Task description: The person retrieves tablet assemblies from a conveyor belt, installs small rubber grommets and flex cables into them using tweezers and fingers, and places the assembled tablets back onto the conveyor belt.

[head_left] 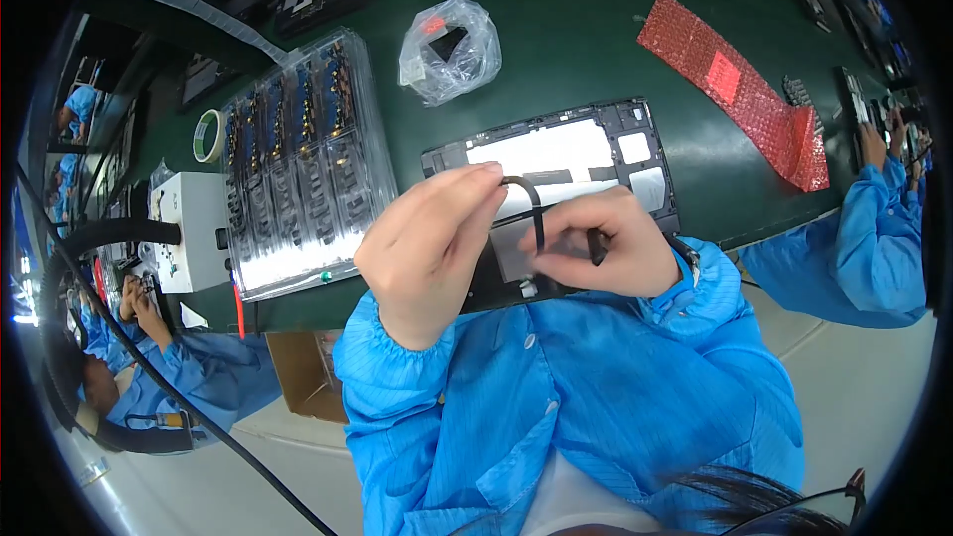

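Note:
A thin black strip (537, 206) bends in an arc between my two hands. My left hand (422, 248) pinches its upper end between thumb and fingertips. My right hand (611, 243) is closed at its lower end, slightly blurred; a dark piece (597, 246) also shows among its fingers, its kind unclear. Beneath both hands lies an opened tablet-like device (650, 139), with a black frame and white and silver panels inside. My hands cover part of its near side. A small white bit (528, 289) is close to its near edge, below my right hand.
On the left, a clear plastic tray (362, 129) holds several rows of small circuit parts. A tape roll (208, 136) and a white box (189, 228) stand beside it. Farther back are a clear plastic bag (467, 74) and red bubble wrap (730, 79). Co-workers sit at both sides.

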`<state>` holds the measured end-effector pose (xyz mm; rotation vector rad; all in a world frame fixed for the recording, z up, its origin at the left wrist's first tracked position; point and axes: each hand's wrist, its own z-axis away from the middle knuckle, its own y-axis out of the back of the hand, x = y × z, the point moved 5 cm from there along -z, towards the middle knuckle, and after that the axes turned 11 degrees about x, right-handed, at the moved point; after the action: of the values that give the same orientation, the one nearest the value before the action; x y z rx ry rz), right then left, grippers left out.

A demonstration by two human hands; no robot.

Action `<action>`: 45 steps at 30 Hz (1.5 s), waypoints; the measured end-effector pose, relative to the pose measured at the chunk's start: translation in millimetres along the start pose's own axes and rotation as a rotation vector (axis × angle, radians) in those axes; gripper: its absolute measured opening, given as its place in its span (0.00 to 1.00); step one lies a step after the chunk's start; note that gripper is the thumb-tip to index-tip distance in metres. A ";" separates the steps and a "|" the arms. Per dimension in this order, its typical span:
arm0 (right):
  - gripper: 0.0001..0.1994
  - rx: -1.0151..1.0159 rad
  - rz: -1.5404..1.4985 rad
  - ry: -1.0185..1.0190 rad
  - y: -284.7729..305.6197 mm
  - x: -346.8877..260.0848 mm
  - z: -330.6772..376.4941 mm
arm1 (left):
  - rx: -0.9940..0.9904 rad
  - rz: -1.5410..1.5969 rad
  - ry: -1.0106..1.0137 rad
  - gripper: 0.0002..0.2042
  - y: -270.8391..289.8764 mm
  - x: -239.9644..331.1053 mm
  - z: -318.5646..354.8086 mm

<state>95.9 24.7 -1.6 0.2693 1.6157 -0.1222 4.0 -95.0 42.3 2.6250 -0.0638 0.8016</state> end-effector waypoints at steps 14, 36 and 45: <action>0.09 0.443 -0.098 0.266 -6.6 -26.5 -4.6 | 0.210 0.034 0.082 0.12 4.2 16.4 16.0; 0.04 0.541 0.187 0.403 23.7 -23.0 11.4 | -0.018 -0.638 0.044 0.07 117.6 -60.3 70.3; 0.05 0.602 0.408 0.519 53.6 -26.8 6.7 | -0.193 -0.708 -0.015 0.08 117.9 -56.3 75.0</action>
<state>116.8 72.1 29.2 1.1640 1.9670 -0.2367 -21.7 -236.2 -3.3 2.2214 0.7049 0.4876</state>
